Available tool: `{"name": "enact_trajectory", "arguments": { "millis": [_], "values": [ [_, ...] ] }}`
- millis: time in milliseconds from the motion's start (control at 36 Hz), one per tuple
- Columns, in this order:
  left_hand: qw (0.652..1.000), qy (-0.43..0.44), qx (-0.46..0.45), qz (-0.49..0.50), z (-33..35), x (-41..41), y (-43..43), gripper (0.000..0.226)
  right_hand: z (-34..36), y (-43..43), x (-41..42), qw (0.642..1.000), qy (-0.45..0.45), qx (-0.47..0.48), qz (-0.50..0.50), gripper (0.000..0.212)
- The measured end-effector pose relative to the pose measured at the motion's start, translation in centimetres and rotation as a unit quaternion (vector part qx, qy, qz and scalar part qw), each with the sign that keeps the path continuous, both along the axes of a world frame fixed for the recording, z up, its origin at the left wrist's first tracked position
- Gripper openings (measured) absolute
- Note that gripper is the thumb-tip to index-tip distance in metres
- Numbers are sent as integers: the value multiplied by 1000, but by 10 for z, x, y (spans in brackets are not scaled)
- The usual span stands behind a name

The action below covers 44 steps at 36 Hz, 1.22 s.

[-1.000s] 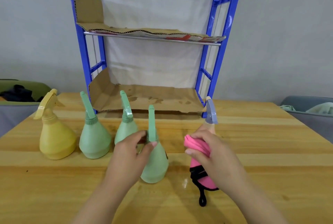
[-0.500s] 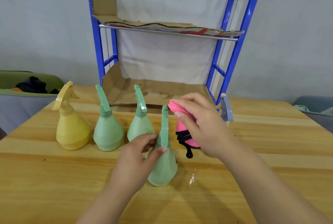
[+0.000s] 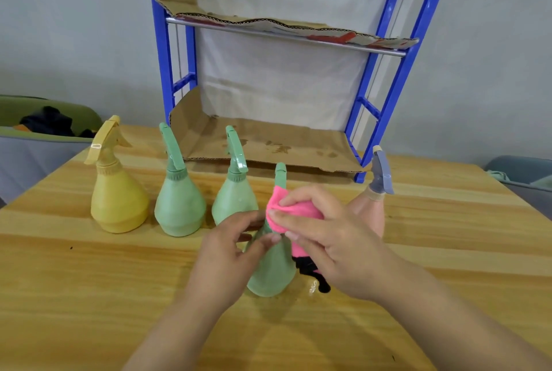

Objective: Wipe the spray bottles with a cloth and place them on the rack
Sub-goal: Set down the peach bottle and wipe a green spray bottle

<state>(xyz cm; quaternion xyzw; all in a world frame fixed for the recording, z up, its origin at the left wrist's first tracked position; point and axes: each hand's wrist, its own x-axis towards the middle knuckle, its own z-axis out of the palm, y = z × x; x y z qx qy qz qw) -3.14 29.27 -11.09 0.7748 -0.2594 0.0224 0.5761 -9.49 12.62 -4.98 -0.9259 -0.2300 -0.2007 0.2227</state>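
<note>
Pink cloth (image 3: pixel 294 210) is bunched in the right grip (image 3: pixel 337 245), whose thumb and curled fingers pinch it against the neck of a pale green spray bottle (image 3: pixel 273 269). That bottle stands upright on the wooden table (image 3: pixel 89 296). The left grip (image 3: pixel 227 254) curls round its shoulder from the opposite side, fingertips on the plastic just below the cloth. A black edge of the cloth hangs under the right grip. Just beyond the left grip stands a second green bottle (image 3: pixel 234 197), then outward a third green bottle (image 3: pixel 179 206) and a yellow spray bottle (image 3: pixel 119 200). Close behind the right grip stands a peach bottle (image 3: pixel 369 212) with a grey-blue trigger. Beyond both grips rises the blue rack (image 3: pixel 385 101), its shelves lined with cardboard (image 3: pixel 268 146); all five bottles stand on the table in front of it.
</note>
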Motion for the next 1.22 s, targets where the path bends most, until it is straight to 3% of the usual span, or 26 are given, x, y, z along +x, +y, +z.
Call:
{"name": "enact_trajectory", "arguments": {
  "millis": [83,167,361,444,583,694,889,1028,1222],
  "values": [
    [1000,-2,1,-2,2,0,0,37,4,-3,4,1000,-4,-6,1,43],
    [1000,-1,8,0,3,-1,0,31,8,-6,15,999,-47,-12,-22,33],
    [1000,0,25,-1,6,-2,1,39,10,-9,28,990,-43,94,-99,31],
    [1000,12,19,-6,6,-1,1,31,8,-9,22,984,-47,119,-120,30],
    [997,57,-54,-16,6,-5,5,36,-1,-14,7,967,-35,171,-185,32],
    [988,39,-147,35,21,-16,0,38,-12,-15,-3,958,-32,182,-222,37],
    [990,37,-115,67,35,-21,-13,17,-26,-10,-8,939,-34,259,-226,33],
    [992,39,-105,63,39,-20,-8,24,-24,-7,-6,916,-23,338,-214,31],
    [988,80,-132,19,40,-15,-9,16,-23,1,6,922,-69,319,-209,27]
  ]
}}
